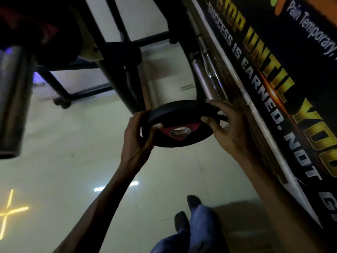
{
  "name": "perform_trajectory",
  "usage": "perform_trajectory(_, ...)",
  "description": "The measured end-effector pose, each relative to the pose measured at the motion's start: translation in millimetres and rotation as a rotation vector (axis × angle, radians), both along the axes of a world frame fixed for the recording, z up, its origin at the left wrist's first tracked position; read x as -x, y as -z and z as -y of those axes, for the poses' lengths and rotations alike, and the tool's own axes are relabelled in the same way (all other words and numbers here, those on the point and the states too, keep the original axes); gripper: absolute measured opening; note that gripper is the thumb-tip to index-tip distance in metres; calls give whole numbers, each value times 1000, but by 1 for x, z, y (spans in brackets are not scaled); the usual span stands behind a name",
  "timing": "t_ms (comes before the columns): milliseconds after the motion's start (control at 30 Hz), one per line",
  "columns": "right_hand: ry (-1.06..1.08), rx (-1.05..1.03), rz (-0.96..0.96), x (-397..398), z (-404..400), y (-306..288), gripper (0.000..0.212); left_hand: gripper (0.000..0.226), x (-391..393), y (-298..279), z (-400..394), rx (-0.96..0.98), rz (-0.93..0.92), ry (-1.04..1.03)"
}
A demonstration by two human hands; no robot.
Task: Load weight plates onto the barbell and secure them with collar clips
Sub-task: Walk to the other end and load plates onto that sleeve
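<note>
A black round weight plate (pixel 184 114) with a red triangular centre and a metal-lined hole hangs above the pale tiled floor, held flat between both hands. My left hand (pixel 138 132) grips its left rim, thumb on the top face. My right hand (pixel 226 125) grips its right rim, fingers curled over the edge. A thick steel barbell sleeve end (pixel 12 99) fills the left edge of the view, well apart from the plate. No collar clip is visible.
A black metal rack frame (pixel 116 57) stands behind the plate. Chrome bars (pixel 204 77) lean against the wall by a dark banner (pixel 273 70) with yellow lettering on the right. My legs and shoes (pixel 193 223) are below.
</note>
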State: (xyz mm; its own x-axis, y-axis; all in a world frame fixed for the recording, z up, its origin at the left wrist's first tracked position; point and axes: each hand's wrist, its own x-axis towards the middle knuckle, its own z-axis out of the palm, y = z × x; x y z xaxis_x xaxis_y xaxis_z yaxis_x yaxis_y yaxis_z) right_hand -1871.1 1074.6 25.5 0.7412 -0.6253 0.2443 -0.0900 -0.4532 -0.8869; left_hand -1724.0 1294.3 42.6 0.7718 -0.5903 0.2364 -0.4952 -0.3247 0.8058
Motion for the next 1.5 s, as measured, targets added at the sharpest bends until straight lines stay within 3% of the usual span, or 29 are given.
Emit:
perform_trajectory(267,-196,113,109,-47,-81,-100,39,29,9,-84,-100,81,64,-262)
perform_trajectory(567,-386,245,176,-75,-156,-158,43,34,30,-112,-187,212,80,-480)
perform_trajectory(933,-253,192,193,-109,-253,-184,37,33,-39,-145,-272,237,115,-348)
perform_trajectory(1300,-60,190,215,-136,-281,-186,36,38,-103,-147,-276,255,79,-166)
perform_trajectory(1400,-35,274,214,-152,-278,-187,35,41,-115,-146,-266,248,158,-181)
perform_trajectory(1500,-163,474,173,-166,-276,-187,50,63,-119,-145,-249,193,358,-84)
